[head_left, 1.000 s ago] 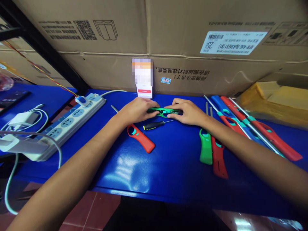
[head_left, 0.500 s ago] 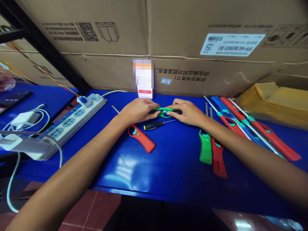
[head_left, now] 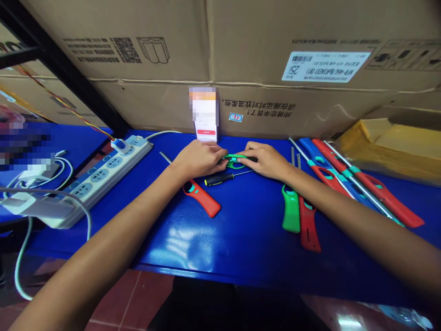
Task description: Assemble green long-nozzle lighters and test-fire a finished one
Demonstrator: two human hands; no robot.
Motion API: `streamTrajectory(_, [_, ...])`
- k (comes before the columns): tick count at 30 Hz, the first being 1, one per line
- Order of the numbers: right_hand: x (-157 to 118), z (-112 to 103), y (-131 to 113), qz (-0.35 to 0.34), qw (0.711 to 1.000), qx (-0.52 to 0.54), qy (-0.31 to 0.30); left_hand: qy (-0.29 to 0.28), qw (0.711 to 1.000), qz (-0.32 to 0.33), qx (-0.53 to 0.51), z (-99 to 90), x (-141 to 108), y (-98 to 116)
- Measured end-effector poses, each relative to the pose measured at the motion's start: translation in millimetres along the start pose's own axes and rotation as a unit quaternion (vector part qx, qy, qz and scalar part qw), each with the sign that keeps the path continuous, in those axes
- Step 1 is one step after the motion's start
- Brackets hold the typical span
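The left hand (head_left: 198, 159) and the right hand (head_left: 267, 161) both keep a firm, closed grip on a slim green plastic lighter body (head_left: 238, 158), over the glossy blue worktop (head_left: 248, 230). Just in front of that green body lies a black-and-yellow screwdriver (head_left: 218, 179), with a red plastic lighter handle (head_left: 201, 197) nearby.

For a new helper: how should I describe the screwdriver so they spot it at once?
On the blue bench, go right of the white power strip to the left hand and right hand. Just below them lies the screwdriver: black handle, yellow end, steel shaft, unlike the red lighter body beside it.
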State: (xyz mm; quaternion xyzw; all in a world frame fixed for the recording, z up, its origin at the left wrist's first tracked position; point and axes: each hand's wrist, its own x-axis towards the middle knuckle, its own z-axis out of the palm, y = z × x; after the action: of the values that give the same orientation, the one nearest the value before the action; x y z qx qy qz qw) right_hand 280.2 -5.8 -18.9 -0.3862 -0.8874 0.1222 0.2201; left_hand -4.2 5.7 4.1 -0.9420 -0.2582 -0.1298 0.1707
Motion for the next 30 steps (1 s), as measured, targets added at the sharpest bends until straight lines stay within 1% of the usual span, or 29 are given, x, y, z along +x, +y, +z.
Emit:
streamTrajectory(6, [0.3,1.8,3.6,-0.005,1.0,0.012,0.008,0.01,1.0,0.0,-0.004,1.7,4.0,1.6])
streamTrajectory(11, [0.1,2.3,3.8,-0.01,1.0,0.01,0.013,-0.009,1.0,0.002,-0.014,0.4,4.6,1.3])
streamTrajectory(19, [0.0,2.5,4.1,-0.007,1.0,0.012,0.013,-0.005,0.999,-0.006,-0.038,3.7,2.8,-2.5])
streamTrajectory(30, [-0.7,1.7,3.2,-0.01,1.0,0.022,0.012,0.003,1.0,0.0,-0.021,6.1,3.6,-1.5])
